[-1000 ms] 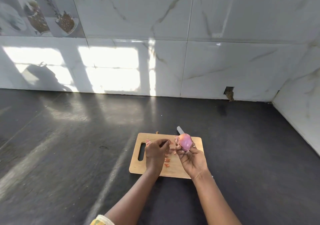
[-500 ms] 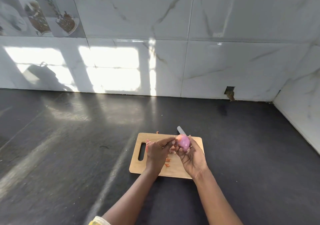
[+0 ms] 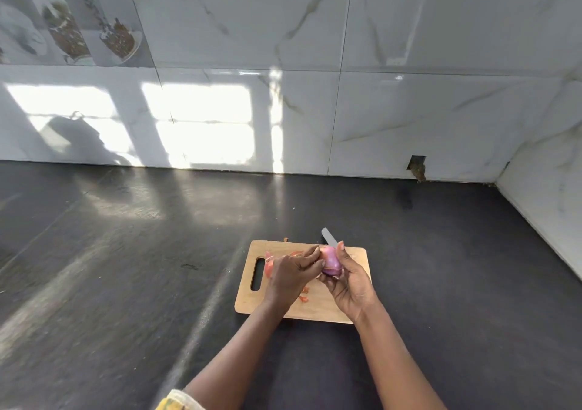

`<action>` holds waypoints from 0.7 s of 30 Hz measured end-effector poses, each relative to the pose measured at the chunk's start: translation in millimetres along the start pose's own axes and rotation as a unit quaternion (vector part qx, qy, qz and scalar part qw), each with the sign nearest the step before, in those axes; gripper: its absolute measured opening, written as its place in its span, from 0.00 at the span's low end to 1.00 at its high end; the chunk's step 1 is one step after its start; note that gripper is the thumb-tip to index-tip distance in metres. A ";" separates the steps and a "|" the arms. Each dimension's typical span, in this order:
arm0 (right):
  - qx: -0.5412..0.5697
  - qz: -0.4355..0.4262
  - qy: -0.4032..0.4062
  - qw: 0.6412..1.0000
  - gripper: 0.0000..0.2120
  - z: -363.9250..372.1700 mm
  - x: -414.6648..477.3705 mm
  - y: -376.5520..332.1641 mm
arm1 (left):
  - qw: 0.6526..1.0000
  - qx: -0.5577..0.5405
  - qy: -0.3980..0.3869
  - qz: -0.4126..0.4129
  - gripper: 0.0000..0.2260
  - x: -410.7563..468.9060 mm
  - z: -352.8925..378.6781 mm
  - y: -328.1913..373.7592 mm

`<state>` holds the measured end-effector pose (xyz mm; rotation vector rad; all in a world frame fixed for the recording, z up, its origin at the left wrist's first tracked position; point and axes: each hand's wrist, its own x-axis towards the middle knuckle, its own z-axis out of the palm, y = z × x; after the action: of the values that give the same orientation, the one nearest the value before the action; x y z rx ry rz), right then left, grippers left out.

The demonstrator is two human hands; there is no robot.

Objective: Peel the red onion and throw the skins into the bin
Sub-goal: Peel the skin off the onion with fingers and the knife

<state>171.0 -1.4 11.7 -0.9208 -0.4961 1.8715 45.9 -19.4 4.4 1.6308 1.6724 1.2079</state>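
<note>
Right hand cups onion above board, thumb up. Left hand, palm down, fingertips pinching onion's side.

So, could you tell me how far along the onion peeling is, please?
Partly done: skin scraps lie on the cutting board. In hand: the right hand holds the red onion while the left hand picks at it. Left: finishing, then binning the skins; no bin is in view.

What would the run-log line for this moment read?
stage: peeling | right hand: holds red onion over cutting board | left hand: touches onion | skin scraps: on board | bin: not in view
</note>
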 end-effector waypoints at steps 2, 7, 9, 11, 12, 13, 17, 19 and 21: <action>-0.003 0.002 0.002 1.000 0.24 0.9 -0.9 -1.0 | 1.000 0.002 0.003 0.011 0.11 -0.1 0.3 -3.1; -0.005 0.002 -0.001 1.000 0.22 0.7 -1.9 -0.1 | 0.995 0.064 0.032 0.073 0.14 -4.8 0.3 3.5; 0.002 0.000 0.001 1.000 0.22 0.2 -1.9 2.0 | 0.991 0.077 0.058 0.090 0.17 -5.4 0.2 7.3; 0.006 -0.003 0.007 1.000 0.21 0.2 -2.1 4.0 | 0.992 0.073 0.061 0.084 0.18 -3.8 -0.9 10.4; 0.008 -0.004 0.010 1.000 0.21 0.1 -2.0 4.8 | 0.993 0.068 0.061 0.080 0.18 -2.8 -1.4 10.9; 0.009 -0.005 0.012 1.000 0.21 0.1 -1.8 5.2 | 0.993 0.063 0.063 0.077 0.18 -1.7 -1.2 9.9; 0.014 -0.007 0.009 1.000 0.27 0.6 -0.7 5.2 | 0.996 0.014 0.086 0.035 0.18 -0.7 -2.0 6.6; 0.022 -0.010 0.004 1.000 0.27 -0.4 -0.2 4.4 | 0.997 0.016 0.066 0.036 0.19 -2.6 -1.9 4.7; 0.022 -0.009 0.001 1.000 0.28 -0.2 -0.3 3.8 | 0.996 0.053 0.046 0.061 0.22 -5.1 -0.7 4.3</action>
<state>169.0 -3.4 9.1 -0.8876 -0.4590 1.8576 48.2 -24.9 7.2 1.7886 1.7418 1.2900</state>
